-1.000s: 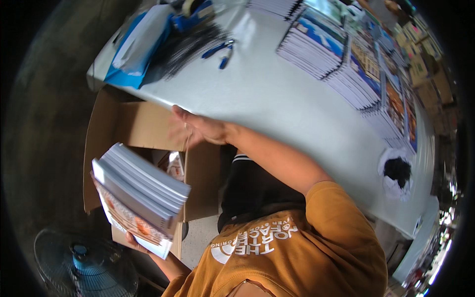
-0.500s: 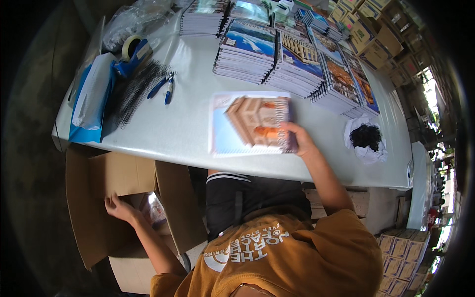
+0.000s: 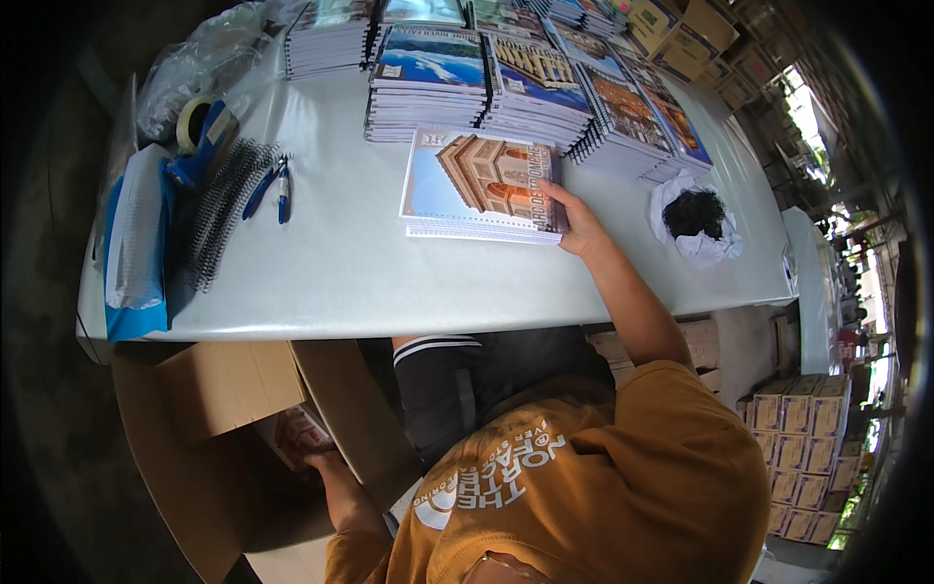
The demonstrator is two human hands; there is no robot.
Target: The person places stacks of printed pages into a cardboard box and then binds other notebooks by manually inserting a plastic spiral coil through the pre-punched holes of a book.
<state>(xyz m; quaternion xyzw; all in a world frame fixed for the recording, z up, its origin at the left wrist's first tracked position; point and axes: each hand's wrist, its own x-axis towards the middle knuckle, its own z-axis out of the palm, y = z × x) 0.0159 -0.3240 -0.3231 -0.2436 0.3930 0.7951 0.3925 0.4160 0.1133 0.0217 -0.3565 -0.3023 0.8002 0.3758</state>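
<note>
My right hand (image 3: 576, 222) grips the right edge of a stack of punched notebook sheets (image 3: 467, 180), thumb on top. The top cover shows a stone arch against blue sky, with small holes along its near edge. The stack is on or just above the table, in front of the bound notebooks. Low on the left, my left hand (image 3: 313, 456) is inside an open cardboard box (image 3: 229, 389), against printed notebook covers (image 3: 300, 426). Shadow hides its fingers.
Stacks of spiral-bound notebooks (image 3: 428, 88) fill the far side of the white table (image 3: 341, 282). At left are wire coils (image 3: 229, 209), blue-handled pliers (image 3: 282, 190), a tape dispenser (image 3: 199, 156) and a blue packet (image 3: 141, 243). Black bits lie on crumpled paper (image 3: 705, 248) at right.
My left hand has gone from the box's left part deeper inside to the notebook covers. My right hand still holds the stack, now nearer the bound notebooks. The view has shifted.
</note>
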